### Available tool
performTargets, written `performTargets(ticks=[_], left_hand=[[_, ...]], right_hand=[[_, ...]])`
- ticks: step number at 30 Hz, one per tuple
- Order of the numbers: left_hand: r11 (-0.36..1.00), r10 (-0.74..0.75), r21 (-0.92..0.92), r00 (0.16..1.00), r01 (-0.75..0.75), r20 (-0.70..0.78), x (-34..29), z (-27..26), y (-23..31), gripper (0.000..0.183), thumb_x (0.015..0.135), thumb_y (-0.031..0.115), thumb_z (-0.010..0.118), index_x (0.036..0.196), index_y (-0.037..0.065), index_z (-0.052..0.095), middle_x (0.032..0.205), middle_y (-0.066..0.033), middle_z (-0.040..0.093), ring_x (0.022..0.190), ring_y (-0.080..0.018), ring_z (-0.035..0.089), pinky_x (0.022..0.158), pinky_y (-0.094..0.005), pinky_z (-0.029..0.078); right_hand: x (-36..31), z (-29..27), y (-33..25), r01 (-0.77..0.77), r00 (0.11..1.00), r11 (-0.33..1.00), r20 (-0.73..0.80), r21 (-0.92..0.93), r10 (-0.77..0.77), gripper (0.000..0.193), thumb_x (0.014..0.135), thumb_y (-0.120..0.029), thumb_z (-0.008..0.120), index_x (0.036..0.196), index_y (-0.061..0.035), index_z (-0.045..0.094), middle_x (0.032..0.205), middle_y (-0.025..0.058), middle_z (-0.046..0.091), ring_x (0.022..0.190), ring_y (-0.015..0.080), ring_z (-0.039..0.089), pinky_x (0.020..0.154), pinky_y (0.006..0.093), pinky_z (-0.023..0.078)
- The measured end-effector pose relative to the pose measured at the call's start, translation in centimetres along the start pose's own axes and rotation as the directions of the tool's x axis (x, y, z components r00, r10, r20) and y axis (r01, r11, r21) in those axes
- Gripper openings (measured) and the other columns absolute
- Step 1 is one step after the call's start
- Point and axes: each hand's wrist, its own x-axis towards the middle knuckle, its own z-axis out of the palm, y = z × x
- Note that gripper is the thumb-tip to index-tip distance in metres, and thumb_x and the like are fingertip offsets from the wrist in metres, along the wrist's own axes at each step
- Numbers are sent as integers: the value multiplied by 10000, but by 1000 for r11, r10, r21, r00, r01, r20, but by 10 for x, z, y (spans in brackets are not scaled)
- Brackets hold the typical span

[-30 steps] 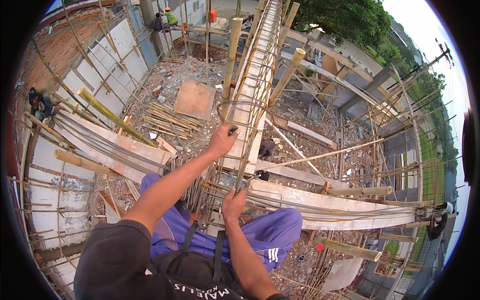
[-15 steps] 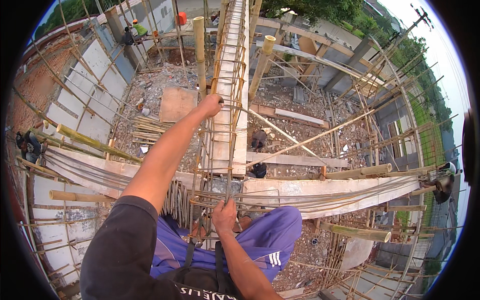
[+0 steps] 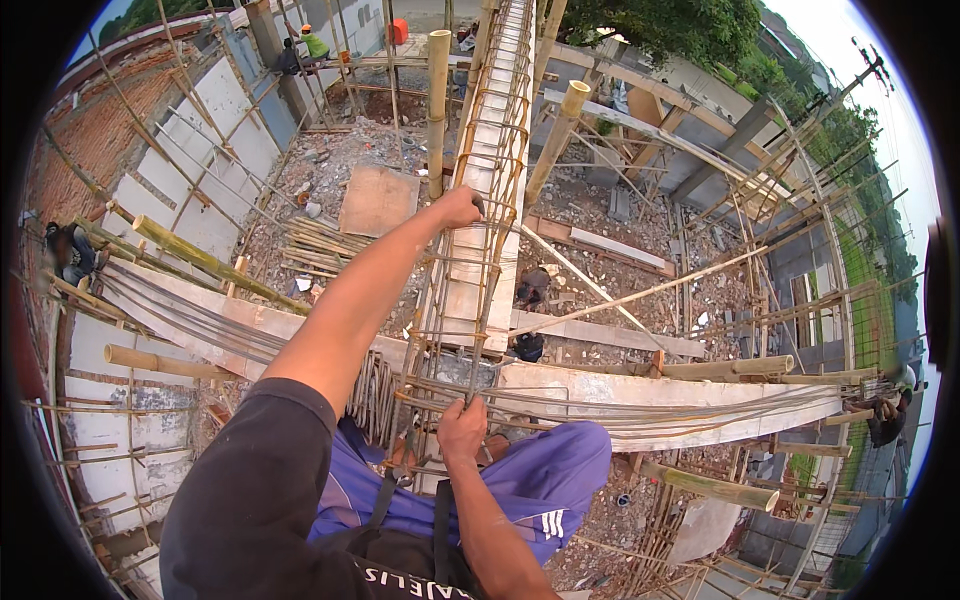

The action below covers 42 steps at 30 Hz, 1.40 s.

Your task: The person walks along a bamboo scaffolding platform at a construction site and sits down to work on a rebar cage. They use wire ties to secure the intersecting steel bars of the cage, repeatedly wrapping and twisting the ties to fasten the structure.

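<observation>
A long steel rebar cage [image 3: 484, 262] with rusty stirrups runs away from me over a pale wooden formwork board [image 3: 465, 285]. My left arm is stretched out along it. My left hand [image 3: 461, 207] is closed around the cage's steel at its left side; the fingertips are partly hidden. Close to my knees, my right hand [image 3: 462, 430] grips the near end of a long steel bar [image 3: 476, 370] of the cage. Left of the cage, a bundle of bent steel stirrups [image 3: 372, 390] hangs. By my lap is a metal tool [image 3: 402, 474], its kind unclear.
Long thin rebars [image 3: 690, 408] lie over the curved-looking board on the right. Bamboo poles [image 3: 438, 110] stand beside the cage; others [image 3: 205, 262] jut out sideways. Rubble ground [image 3: 610, 250] lies far below. Co-workers are below [image 3: 533, 288], at far left [image 3: 72, 252] and at right [image 3: 888, 415].
The view has shifted slightly, so the scene sits further right in the picture. Both hands keep their places on the steel.
</observation>
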Motion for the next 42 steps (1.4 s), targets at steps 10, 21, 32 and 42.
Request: performTargets(ticks=[10, 21, 32, 42], left_hand=[[997, -5, -82, 1000, 4, -12, 1, -15, -4, 160, 785, 127, 821, 921, 48, 795, 897, -137, 770, 861, -244, 724, 809, -368, 554], [971, -52, -227, 995, 70, 87, 1, -23, 6, 111, 829, 101, 785, 883, 11, 747, 832, -107, 751, 804, -198, 708, 738, -379, 559], [964, 202, 193, 976, -184, -78, -1, -18, 42, 206, 873, 111, 690, 1036, -16, 693, 1047, -234, 718, 1014, -392, 679, 880, -449, 527], [966, 185, 184, 983, -184, 8, -9, -8, 43, 353, 905, 253, 730, 1023, -70, 649, 844, -170, 664, 770, -235, 605, 724, -389, 475]], right_hand=[[1, 4, 7, -6, 1000, 1000, -6, -25, 6, 262, 950, -200, 573, 987, 59, 552, 973, 313, 608, 963, 526, 576, 866, 575, 437], [2, -1, 6, -17, 1000, 1000, 17, 5, 17, 275, 946, -200, 561, 1020, 65, 564, 1013, 315, 608, 979, 523, 575, 882, 568, 439], [8, -4, -1, -83, 996, 996, 23, 35, 82, 283, 954, -229, 544, 1046, 38, 556, 1050, 302, 609, 1000, 527, 582, 889, 580, 459], [4, -21, 7, -205, 975, 971, 111, 124, 191, 277, 975, -267, 511, 1102, -22, 522, 1110, 270, 582, 1080, 495, 576, 934, 569, 477]])
